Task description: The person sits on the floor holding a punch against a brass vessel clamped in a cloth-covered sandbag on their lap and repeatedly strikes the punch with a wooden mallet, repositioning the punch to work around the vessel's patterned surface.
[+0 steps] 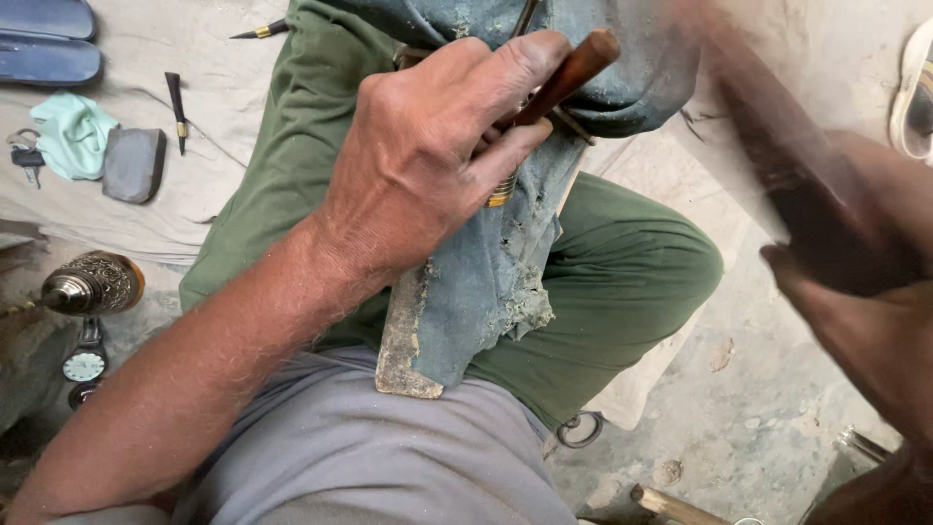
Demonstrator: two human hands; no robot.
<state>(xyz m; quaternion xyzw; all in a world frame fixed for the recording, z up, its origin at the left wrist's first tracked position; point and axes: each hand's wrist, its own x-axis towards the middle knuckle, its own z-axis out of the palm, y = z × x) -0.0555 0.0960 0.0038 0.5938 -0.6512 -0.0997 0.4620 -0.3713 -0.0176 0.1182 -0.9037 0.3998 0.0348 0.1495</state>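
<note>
The right hand and its dark mallet are motion-blurred, though the hand is closed around it. The left hand grips one wooden-handled chisel, its tip hidden in a ragged blue cloth. Two spare chisels lie left of it.

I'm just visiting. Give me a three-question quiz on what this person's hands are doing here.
1. True or false: the left hand grips a wooden-handled chisel.
2. Which hand is blurred?
A. left
B. right
3. Fill in: the chisel rests against a dusty blue ____ laid over the lap.

Key:
1. True.
2. B: the right hand holds a dark mallet, streaked in the picture.
3. Cloth.
</note>
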